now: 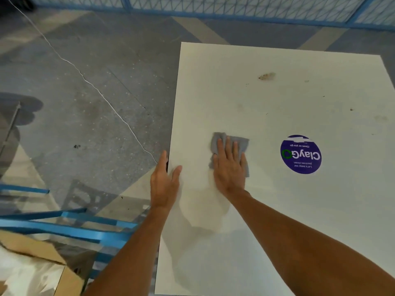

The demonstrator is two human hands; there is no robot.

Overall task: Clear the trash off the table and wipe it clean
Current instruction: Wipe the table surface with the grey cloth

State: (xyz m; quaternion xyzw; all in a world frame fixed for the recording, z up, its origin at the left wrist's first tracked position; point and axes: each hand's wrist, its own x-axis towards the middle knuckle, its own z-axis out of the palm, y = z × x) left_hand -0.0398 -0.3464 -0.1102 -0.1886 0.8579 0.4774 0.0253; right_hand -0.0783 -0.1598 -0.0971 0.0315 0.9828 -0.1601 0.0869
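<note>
left hand (165, 184) rests straight-fingered at the left edge of the white table (277, 231), holding nothing. just beyond it, the right hand (229, 167) presses a grey cloth (241, 143) flat to the tabletop, fingers straight and spread. a round purple sticker (301, 154) sits right of the cloth. farther off, a brown stain (267, 76) lies ahead and slightly right of the cloth, well apart; the right hand is nearer, so the next stroke likely runs forward.
</note>
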